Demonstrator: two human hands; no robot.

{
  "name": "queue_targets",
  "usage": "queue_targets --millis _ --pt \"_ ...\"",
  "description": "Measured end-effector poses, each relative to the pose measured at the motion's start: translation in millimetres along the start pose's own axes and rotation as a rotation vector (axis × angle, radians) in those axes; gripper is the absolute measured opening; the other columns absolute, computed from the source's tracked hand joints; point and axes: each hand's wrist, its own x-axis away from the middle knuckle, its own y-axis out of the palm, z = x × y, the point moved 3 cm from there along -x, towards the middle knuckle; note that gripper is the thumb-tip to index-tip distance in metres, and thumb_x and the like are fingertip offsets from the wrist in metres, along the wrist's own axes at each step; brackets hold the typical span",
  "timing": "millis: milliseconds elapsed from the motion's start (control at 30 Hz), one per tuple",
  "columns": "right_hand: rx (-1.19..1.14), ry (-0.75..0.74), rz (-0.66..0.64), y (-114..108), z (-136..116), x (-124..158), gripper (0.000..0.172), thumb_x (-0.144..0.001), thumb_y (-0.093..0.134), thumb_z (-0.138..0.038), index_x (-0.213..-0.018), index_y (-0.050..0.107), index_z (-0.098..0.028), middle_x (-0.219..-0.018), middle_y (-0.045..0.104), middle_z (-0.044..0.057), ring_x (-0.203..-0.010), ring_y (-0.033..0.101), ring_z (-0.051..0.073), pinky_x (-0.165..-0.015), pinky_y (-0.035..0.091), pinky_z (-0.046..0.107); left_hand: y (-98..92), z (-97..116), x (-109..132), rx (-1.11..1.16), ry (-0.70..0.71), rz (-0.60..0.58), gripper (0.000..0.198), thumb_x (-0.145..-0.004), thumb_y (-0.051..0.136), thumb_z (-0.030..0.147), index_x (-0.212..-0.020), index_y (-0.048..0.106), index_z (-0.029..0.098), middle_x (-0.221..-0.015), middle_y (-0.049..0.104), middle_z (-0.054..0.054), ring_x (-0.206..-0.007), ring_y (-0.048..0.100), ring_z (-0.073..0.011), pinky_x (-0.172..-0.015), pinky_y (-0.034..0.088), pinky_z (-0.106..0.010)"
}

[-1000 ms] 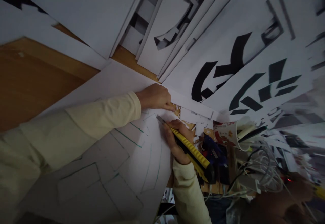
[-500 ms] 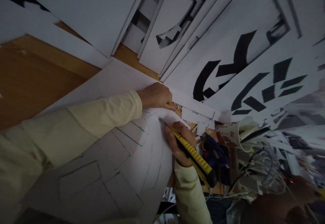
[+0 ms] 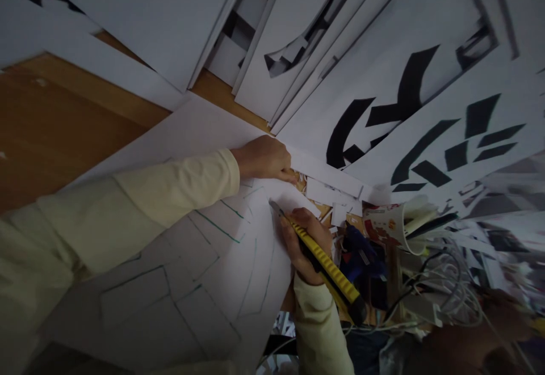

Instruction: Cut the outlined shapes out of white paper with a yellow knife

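Note:
My right hand (image 3: 307, 244) is wrapped round a yellow and black utility knife (image 3: 330, 267), its blade tip touching the white sheet. Thin green and dark outlines are drawn on that sheet (image 3: 183, 318), which lies under both hands. Above and left of the blade, my left hand (image 3: 266, 158) rests on the sheet near its upper edge with the fingers curled in. Whether anything is under those fingers is hidden.
White boards with black cut-out shapes (image 3: 457, 156) stand behind. At the right are a paper cup of tools (image 3: 385, 224), a blue glue gun (image 3: 361, 256), tangled cables (image 3: 451, 290) and paper scraps. Another person's hand (image 3: 472, 335) shows dimly at the lower right.
The knife and my right hand have shifted slightly right and down in view. My left hand stays in nearly the same place on the sheet.

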Motion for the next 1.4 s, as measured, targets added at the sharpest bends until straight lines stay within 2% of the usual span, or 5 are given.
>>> queue_targets --millis 300,533,1000,1200,1400 --pt "0.076 0.047 0.010 -2 -18 1 0.009 -0.093 0.069 -0.015 -0.094 0.067 -0.024 -0.082 0.071 0.000 -0.073 0.072 0.018 -0.061 0.056 0.027 -0.1 0 2 0.042 0.039 0.053 0.059 -0.100 0.052 0.066 -0.094 0.086 0.018 -0.085 0.078 -0.010 -0.066 0.051 -0.0173 -0.062 0.020 -0.033" --pt "0.146 -0.041 0.013 -3 -22 6 0.010 -0.093 0.067 -0.014 -0.098 0.066 -0.023 -0.082 0.073 0.000 -0.073 0.073 0.019 -0.066 0.060 0.029 -1.1 1 3 0.010 0.017 0.037 0.060 -0.101 0.050 0.065 -0.096 0.085 0.016 -0.086 0.078 -0.012 -0.069 0.055 -0.0194 -0.063 0.022 -0.033" --pt "0.112 0.020 0.048 -5 -21 19 0.014 -0.092 0.069 -0.014 -0.100 0.066 -0.025 -0.081 0.073 -0.001 -0.073 0.073 0.019 -0.066 0.059 0.032 -1.5 1 4 -0.002 0.023 0.062 0.056 -0.100 0.052 0.063 -0.093 0.084 0.018 -0.081 0.076 -0.010 -0.066 0.052 -0.0176 -0.062 0.024 -0.033" --pt "0.072 0.058 0.053 -6 -21 26 0.013 -0.095 0.067 -0.015 -0.101 0.066 -0.026 -0.081 0.071 0.000 -0.073 0.072 0.020 -0.060 0.057 0.031 -0.9 -1 3 0.026 0.020 0.084 0.051 -0.096 0.051 0.064 -0.082 0.082 0.027 -0.071 0.074 -0.004 -0.068 0.053 -0.0195 -0.064 0.030 -0.034" --pt "0.056 0.094 0.056 -6 -25 32 0.013 -0.095 0.067 -0.015 -0.102 0.067 -0.026 -0.085 0.072 -0.001 -0.076 0.072 0.019 -0.064 0.059 0.030 -1.4 0 4 0.029 0.028 0.068 0.053 -0.096 0.048 0.064 -0.091 0.084 0.025 -0.078 0.077 -0.006 -0.072 0.056 -0.0220 -0.066 0.031 -0.036"
